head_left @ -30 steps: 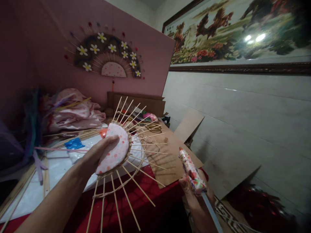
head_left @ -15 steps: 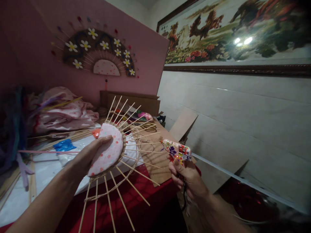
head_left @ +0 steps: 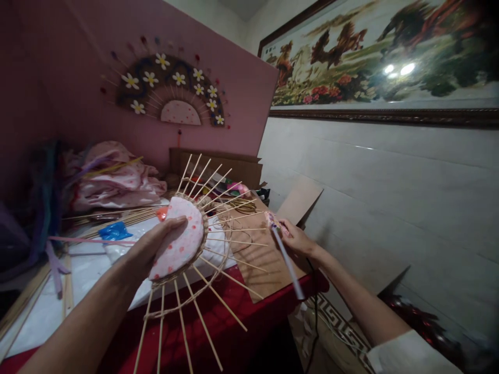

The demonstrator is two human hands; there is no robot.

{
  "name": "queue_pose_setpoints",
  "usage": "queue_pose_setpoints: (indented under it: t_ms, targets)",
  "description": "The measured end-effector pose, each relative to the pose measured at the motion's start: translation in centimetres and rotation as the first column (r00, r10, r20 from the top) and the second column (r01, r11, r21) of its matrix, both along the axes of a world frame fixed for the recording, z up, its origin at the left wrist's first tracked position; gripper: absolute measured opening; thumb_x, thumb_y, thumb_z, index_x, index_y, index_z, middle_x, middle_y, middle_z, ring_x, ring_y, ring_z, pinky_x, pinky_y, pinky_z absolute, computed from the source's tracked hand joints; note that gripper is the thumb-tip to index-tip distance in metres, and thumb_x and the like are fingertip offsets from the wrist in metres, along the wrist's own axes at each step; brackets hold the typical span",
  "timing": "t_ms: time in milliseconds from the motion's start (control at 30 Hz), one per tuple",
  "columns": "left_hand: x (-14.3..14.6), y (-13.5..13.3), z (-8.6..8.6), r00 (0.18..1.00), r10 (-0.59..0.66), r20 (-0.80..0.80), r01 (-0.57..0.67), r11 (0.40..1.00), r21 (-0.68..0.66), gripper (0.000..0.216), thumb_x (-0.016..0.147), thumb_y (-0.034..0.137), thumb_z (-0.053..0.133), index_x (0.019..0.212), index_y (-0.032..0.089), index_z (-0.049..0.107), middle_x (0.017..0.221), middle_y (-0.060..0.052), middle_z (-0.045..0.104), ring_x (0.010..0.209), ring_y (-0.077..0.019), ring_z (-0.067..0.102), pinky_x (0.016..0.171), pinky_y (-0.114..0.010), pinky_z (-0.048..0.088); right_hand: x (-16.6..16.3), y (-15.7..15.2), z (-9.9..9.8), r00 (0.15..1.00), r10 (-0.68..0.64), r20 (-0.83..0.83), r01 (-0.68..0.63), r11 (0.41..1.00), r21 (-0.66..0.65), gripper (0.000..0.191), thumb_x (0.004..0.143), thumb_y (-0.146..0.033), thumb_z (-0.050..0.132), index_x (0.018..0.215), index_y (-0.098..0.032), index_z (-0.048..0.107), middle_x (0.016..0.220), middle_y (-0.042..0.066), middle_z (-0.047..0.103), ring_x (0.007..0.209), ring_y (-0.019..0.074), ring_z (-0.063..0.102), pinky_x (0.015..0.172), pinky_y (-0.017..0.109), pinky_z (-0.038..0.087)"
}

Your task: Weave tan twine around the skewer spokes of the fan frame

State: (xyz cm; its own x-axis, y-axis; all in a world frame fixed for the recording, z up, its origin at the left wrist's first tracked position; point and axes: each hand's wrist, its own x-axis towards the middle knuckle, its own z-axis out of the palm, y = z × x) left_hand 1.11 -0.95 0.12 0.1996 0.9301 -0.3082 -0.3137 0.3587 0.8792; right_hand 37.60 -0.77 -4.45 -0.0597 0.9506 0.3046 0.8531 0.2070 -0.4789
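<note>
My left hand grips a fan frame by its half-round centre, which is covered in pale pink fabric with red spots; the thumb lies on top and the other fingers are hidden behind. Thin wooden sticks spread out from the centre's braided edge, with twine woven across them in an arc. To the right of the sticks, my right hand is closed around a flower-patterned hot glue gun. A long whitish glue stick juts from the gun toward me.
A finished fan with white flowers hangs on a pink board. Pink cloth, a blue packet and ribbons lie at left on the table. Cardboard lies under the sticks' right side. A framed horse picture hangs on the tiled wall.
My right hand has turned the glue gun away, so its glue stick now points toward me instead of off to the right. The left hand still holds the fan frame; the view shifted slightly.
</note>
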Motion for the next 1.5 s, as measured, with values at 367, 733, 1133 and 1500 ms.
queue_pose_setpoints:
  t_ms: [367, 733, 1133, 1500]
  targets:
    - [0.0, -0.2, -0.1, 0.995, -0.047, 0.090, 0.048, 0.999, -0.004, 0.023, 0.076, 0.024, 0.058, 0.089, 0.007, 0.067, 0.073, -0.012, 0.072, 0.056, -0.0198, 0.067, 0.056, -0.027, 0.057, -3.9, 0.9, 1.7, 0.963, -0.047, 0.264, 0.018, 0.994, 0.111, 0.030, 0.080, -0.029, 0.051, 0.106, -0.016, 0.060, 0.109, 0.015, 0.060, 0.101, 0.0267, 0.053, 0.086, 0.038, 0.037]
    - [-0.1, -0.7, 0.7, 0.988, -0.009, 0.156, 0.014, 0.999, -0.031, 0.021, 0.078, 0.021, 0.054, 0.084, 0.006, 0.067, 0.068, -0.013, 0.072, 0.051, -0.0205, 0.066, 0.055, -0.029, 0.057, -8.6, -0.8, 4.3, 0.663, 0.193, -0.723, -0.246, 0.969, 0.033, 0.024, 0.071, -0.037, 0.067, 0.086, -0.019, 0.064, 0.082, 0.004, 0.064, 0.068, 0.0151, 0.060, 0.059, 0.029, 0.049]
    - [-0.2, -1.0, 0.4, 0.984, -0.056, 0.172, 0.067, 0.996, -0.060, 0.021, 0.076, 0.021, 0.058, 0.086, 0.006, 0.069, 0.075, -0.015, 0.073, 0.061, -0.0221, 0.068, 0.061, -0.029, 0.057, -12.7, -0.9, 4.6, 0.387, 0.363, -0.848, -0.642, 0.766, 0.035, 0.031, 0.073, -0.028, 0.070, 0.102, -0.022, 0.060, 0.104, 0.003, 0.058, 0.094, 0.0148, 0.056, 0.086, 0.030, 0.042]
    - [0.0, -1.2, 0.3, 0.977, -0.132, 0.169, 0.138, 0.990, -0.024, 0.022, 0.076, 0.022, 0.057, 0.084, 0.006, 0.069, 0.076, -0.015, 0.073, 0.063, -0.0226, 0.068, 0.063, -0.029, 0.056, -12.0, -1.2, 4.9, 0.287, 0.246, -0.926, -0.612, 0.791, 0.021, 0.024, 0.067, -0.031, 0.073, 0.070, -0.016, 0.055, 0.058, -0.006, 0.042, 0.050, 0.0060, 0.035, 0.051, 0.021, 0.028]
